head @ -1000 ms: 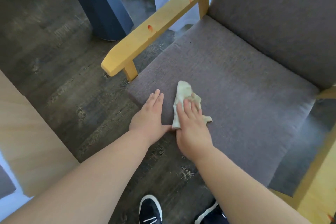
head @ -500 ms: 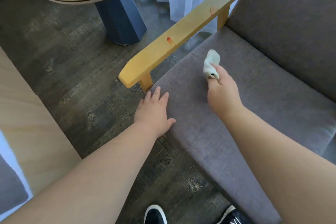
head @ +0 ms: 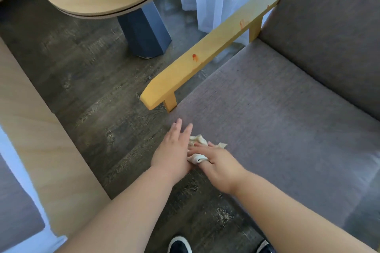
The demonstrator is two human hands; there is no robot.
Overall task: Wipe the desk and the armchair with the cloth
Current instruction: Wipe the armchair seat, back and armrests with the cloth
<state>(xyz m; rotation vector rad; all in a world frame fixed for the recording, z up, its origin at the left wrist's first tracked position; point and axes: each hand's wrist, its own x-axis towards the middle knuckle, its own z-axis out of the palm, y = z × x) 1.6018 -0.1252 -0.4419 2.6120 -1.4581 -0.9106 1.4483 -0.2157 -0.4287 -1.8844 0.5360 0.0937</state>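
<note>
Head view: looks down on the armchair, with both bare arms reaching to the front left corner of its grey seat cushion.
Change: half a second ago the right hand had the cloth far up the cushion, close under the wooden armrest. Now hand and cloth are back at the front edge, right beside the left hand, much as they were a second ago.
Meaning: this reads as one full stroke out and back, so wiping the seat is under way and that left strip has probably been covered.
Left hand: lies flat on the cushion's corner, fingers straight and slightly spread. It holds nothing and looks to be bracing, in nearly the same spot as before.
Right hand: presses the cloth down with its fingers laid across it, and the thumb appears hooked into a rolled fold, so it grips the cloth.
Cloth: bunched up on the cushion, touching both hands.
Left to do: orange smears show on the armrest and are not yet wiped. Whether the table has been wiped cannot be told.
</note>
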